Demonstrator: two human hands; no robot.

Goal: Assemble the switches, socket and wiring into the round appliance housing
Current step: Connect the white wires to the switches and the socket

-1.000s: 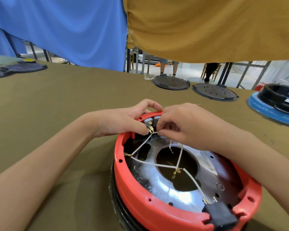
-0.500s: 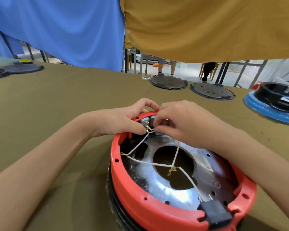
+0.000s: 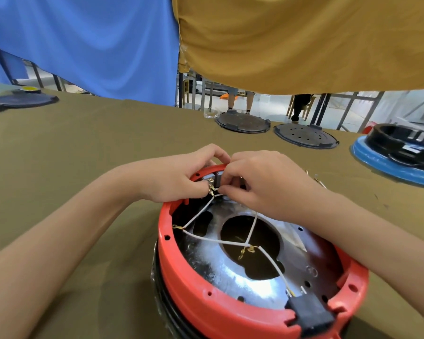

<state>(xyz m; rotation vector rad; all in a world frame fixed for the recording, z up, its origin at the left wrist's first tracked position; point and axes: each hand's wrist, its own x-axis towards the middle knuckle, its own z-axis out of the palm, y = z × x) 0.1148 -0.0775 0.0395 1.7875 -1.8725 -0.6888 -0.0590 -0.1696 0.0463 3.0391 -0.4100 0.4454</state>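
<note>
The red housing (image 3: pixel 230 311) sits on the olive table (image 3: pixel 83 155), as before. At its far rim both hands stay put: left hand (image 3: pixel 176 177) still pinching the switch (image 3: pixel 214 178), right hand (image 3: pixel 262 182) now pinching a white wire (image 3: pixel 198 217) lower against its terminals.

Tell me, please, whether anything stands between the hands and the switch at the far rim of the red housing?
Nothing visible does. The left hand and right hand already meet at the grey switch on the far rim of the red housing, fingers at its terminals; the white wires trail clear below.
</note>
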